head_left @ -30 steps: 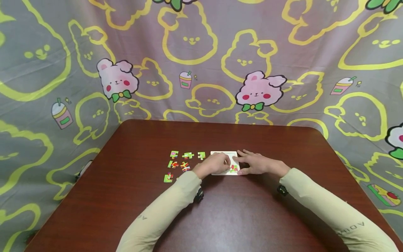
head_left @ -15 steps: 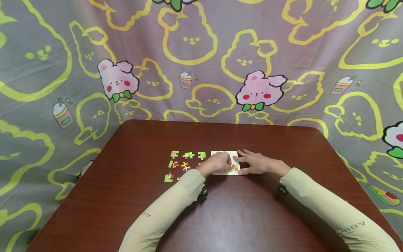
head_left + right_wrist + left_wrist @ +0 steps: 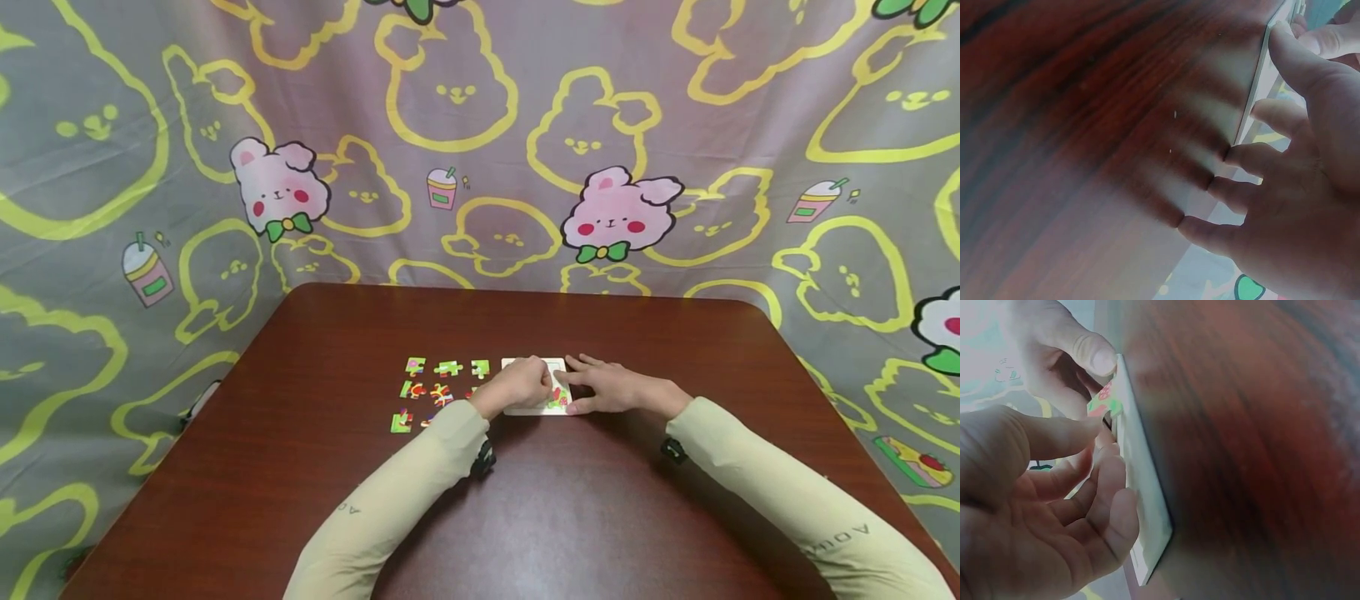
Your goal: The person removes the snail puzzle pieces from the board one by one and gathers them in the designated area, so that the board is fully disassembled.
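A small white puzzle board [image 3: 537, 412] lies flat on the table under both hands. Its near right part bears a green and red picture piece [image 3: 560, 399]. My left hand [image 3: 519, 388] reaches over the board from the left. In the left wrist view its thumb [image 3: 1063, 436] and fingers pinch a small puzzle piece [image 3: 1107, 419] at the board's surface, mostly hidden by the fingertips. My right hand [image 3: 617, 391] rests at the board's right edge with fingers spread and straight. Its thumb [image 3: 1291, 56] touches the near edge, and the other fingertips touch board and tabletop.
Several loose jigsaw pieces, green, red and blue, lie in rough rows left of the board, among them a green corner piece [image 3: 401, 422] and a red one [image 3: 441, 394]. The left forearm partly covers some. A patterned curtain [image 3: 480, 167] hangs behind the brown table [image 3: 570, 508].
My left hand has shifted slightly right over the board, and its fingers have turned downward onto it. My right hand and the loose pieces have stayed put.
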The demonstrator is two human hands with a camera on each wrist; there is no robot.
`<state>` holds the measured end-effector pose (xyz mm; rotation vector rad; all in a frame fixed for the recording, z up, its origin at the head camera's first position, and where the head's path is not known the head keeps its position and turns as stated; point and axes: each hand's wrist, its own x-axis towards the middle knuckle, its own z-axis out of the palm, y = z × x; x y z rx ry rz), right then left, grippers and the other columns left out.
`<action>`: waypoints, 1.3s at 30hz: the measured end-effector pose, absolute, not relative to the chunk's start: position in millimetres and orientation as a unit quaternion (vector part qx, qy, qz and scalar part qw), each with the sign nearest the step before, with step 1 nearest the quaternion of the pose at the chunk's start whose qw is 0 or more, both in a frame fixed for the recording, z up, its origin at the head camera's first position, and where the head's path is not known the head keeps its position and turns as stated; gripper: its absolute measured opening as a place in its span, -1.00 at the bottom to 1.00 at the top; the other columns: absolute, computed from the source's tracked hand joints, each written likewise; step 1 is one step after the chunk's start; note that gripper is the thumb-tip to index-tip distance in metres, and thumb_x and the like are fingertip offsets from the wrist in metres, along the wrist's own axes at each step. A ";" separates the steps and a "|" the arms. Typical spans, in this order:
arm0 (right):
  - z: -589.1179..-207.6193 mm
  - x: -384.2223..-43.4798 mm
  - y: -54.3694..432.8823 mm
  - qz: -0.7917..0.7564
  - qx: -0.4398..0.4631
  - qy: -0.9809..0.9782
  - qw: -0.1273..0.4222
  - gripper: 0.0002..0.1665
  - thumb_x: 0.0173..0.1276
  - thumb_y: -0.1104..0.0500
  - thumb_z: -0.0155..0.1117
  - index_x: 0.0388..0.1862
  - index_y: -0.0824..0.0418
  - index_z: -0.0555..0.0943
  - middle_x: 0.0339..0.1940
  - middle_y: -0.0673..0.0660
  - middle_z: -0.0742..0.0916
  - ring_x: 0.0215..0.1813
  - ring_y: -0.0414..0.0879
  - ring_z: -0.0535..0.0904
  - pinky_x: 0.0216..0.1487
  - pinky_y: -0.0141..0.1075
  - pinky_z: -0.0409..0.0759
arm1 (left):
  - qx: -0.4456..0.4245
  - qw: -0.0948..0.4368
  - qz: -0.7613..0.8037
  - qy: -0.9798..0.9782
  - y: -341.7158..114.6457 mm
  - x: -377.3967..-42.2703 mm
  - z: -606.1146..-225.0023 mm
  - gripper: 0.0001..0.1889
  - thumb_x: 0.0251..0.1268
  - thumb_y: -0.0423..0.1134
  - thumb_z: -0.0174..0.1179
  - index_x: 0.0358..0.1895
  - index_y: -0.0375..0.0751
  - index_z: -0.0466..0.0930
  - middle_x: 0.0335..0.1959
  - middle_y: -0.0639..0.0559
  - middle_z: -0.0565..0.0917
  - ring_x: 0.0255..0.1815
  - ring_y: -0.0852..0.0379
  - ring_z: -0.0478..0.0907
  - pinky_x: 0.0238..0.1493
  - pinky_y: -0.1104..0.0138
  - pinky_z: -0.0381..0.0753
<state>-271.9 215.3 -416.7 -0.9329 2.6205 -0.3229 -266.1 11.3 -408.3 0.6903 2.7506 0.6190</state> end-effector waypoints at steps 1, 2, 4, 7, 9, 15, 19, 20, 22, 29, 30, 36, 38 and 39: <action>-416.6 -272.1 215.1 -0.113 -0.330 0.922 0.168 -0.14 0.35 -0.25 0.21 0.51 0.08 0.27 0.56 0.41 0.16 0.56 0.44 -0.05 0.30 0.44 0.14 | 0.236 0.122 0.212 0.940 11.1 -266.1 -407.2 -0.60 0.09 -0.36 0.14 -0.82 0.02 0.28 -0.80 0.22 0.22 -0.67 0.26 0.22 -0.58 0.46 0.19; -416.6 -272.3 215.1 -0.112 -0.331 0.922 0.167 -0.14 0.35 -0.25 0.22 0.51 0.09 0.27 0.56 0.41 0.17 0.56 0.44 -0.04 0.30 0.44 0.14 | 0.237 0.123 0.214 0.940 10.8 -265.9 -405.8 -0.61 0.09 -0.36 0.15 -0.82 0.02 0.29 -0.80 0.23 0.22 -0.67 0.26 0.23 -0.57 0.46 0.20; -416.7 -272.5 215.4 -0.112 -0.334 0.922 0.164 -0.14 0.35 -0.25 0.22 0.51 0.10 0.28 0.55 0.42 0.18 0.55 0.45 -0.03 0.29 0.44 0.15 | 0.237 0.125 0.215 0.939 10.3 -265.6 -403.7 -0.64 0.11 -0.34 0.17 -0.80 0.02 0.36 -0.78 0.25 0.29 -0.64 0.27 0.29 -0.53 0.47 0.26; -417.5 -272.5 216.9 -0.112 -0.334 0.921 0.164 -0.13 0.34 -0.25 0.21 0.51 0.11 0.28 0.55 0.43 0.18 0.55 0.46 -0.02 0.29 0.44 0.15 | 0.239 0.124 0.218 0.938 9.0 -264.0 -400.0 -0.69 0.13 -0.30 0.20 -0.75 0.02 0.48 -0.71 0.26 0.41 -0.56 0.26 0.40 -0.47 0.46 0.36; -418.2 -272.5 218.0 -0.111 -0.333 0.922 0.163 -0.12 0.34 -0.26 0.21 0.51 0.11 0.28 0.55 0.43 0.18 0.54 0.47 -0.02 0.29 0.45 0.15 | 0.241 0.126 0.219 0.937 8.1 -263.5 -398.0 -0.73 0.15 -0.28 0.22 -0.71 0.01 0.55 -0.67 0.25 0.48 -0.52 0.24 0.45 -0.43 0.45 0.41; -417.9 -272.1 218.7 -0.111 -0.332 0.923 0.159 -0.13 0.34 -0.26 0.22 0.50 0.10 0.28 0.54 0.43 0.18 0.54 0.47 -0.01 0.29 0.44 0.15 | 0.237 0.118 0.203 0.943 3.0 -267.4 -396.1 -0.80 0.20 -0.18 0.29 -0.59 0.01 0.64 -0.61 0.26 0.52 -0.48 0.25 0.45 -0.40 0.45 0.39; -417.3 -271.4 217.0 -0.110 -0.331 0.923 0.162 -0.14 0.34 -0.25 0.21 0.51 0.09 0.27 0.55 0.42 0.18 0.55 0.45 -0.01 0.30 0.43 0.15 | 0.245 0.116 0.195 0.942 -3.9 -266.7 -392.5 -0.83 0.21 -0.16 0.31 -0.54 0.00 0.65 -0.58 0.26 0.53 -0.49 0.27 0.43 -0.41 0.45 0.38; -417.4 -271.3 216.7 -0.109 -0.331 0.923 0.161 -0.14 0.34 -0.25 0.22 0.51 0.08 0.28 0.55 0.42 0.18 0.55 0.45 -0.01 0.30 0.43 0.16 | 0.250 0.117 0.194 0.941 -6.0 -265.8 -391.0 -0.84 0.21 -0.16 0.31 -0.53 -0.01 0.65 -0.57 0.25 0.54 -0.49 0.26 0.43 -0.41 0.45 0.38; -418.2 -271.2 216.2 -0.109 -0.331 0.924 0.159 -0.13 0.34 -0.25 0.22 0.51 0.09 0.28 0.55 0.42 0.19 0.54 0.45 0.00 0.30 0.42 0.16 | 0.258 0.122 0.192 0.939 -10.3 -264.0 -387.9 -0.83 0.22 -0.17 0.31 -0.52 -0.03 0.64 -0.56 0.23 0.54 -0.49 0.25 0.44 -0.42 0.44 0.39; -420.2 -270.4 214.2 -0.112 -0.327 0.924 0.162 -0.14 0.34 -0.24 0.22 0.51 0.08 0.27 0.56 0.40 0.18 0.56 0.43 -0.02 0.32 0.41 0.15 | 0.277 0.132 0.181 0.934 -28.3 -262.7 -384.6 -0.83 0.24 -0.17 0.29 -0.51 -0.03 0.61 -0.56 0.22 0.54 -0.49 0.25 0.45 -0.41 0.42 0.41; -420.2 -270.2 213.8 -0.110 -0.328 0.924 0.164 -0.14 0.34 -0.25 0.21 0.51 0.08 0.27 0.56 0.40 0.17 0.56 0.43 -0.03 0.32 0.42 0.15 | 0.279 0.131 0.182 0.934 -31.4 -262.4 -384.6 -0.84 0.24 -0.17 0.30 -0.50 -0.04 0.62 -0.56 0.22 0.54 -0.49 0.26 0.45 -0.42 0.42 0.41; -419.4 -271.0 213.1 -0.109 -0.328 0.923 0.169 -0.13 0.35 -0.25 0.20 0.52 0.08 0.25 0.57 0.40 0.16 0.56 0.43 -0.03 0.32 0.42 0.14 | 0.286 0.138 0.194 0.928 -50.3 -259.3 -381.6 -0.87 0.24 -0.23 0.29 -0.47 -0.09 0.62 -0.60 0.18 0.52 -0.62 0.26 0.43 -0.50 0.43 0.41; -419.5 -271.2 213.3 -0.111 -0.326 0.923 0.171 -0.13 0.34 -0.25 0.21 0.52 0.07 0.25 0.57 0.39 0.15 0.56 0.43 -0.04 0.33 0.42 0.13 | 0.286 0.142 0.194 0.927 -56.0 -258.0 -380.9 -0.87 0.24 -0.23 0.29 -0.47 -0.08 0.61 -0.59 0.19 0.52 -0.60 0.26 0.43 -0.47 0.43 0.40; -419.6 -271.3 213.5 -0.114 -0.324 0.923 0.174 -0.13 0.35 -0.25 0.21 0.53 0.07 0.24 0.57 0.38 0.14 0.57 0.42 -0.05 0.33 0.41 0.12 | 0.288 0.140 0.192 0.928 -58.7 -257.7 -380.8 -0.87 0.23 -0.24 0.30 -0.47 -0.08 0.61 -0.57 0.19 0.52 -0.57 0.26 0.43 -0.44 0.43 0.40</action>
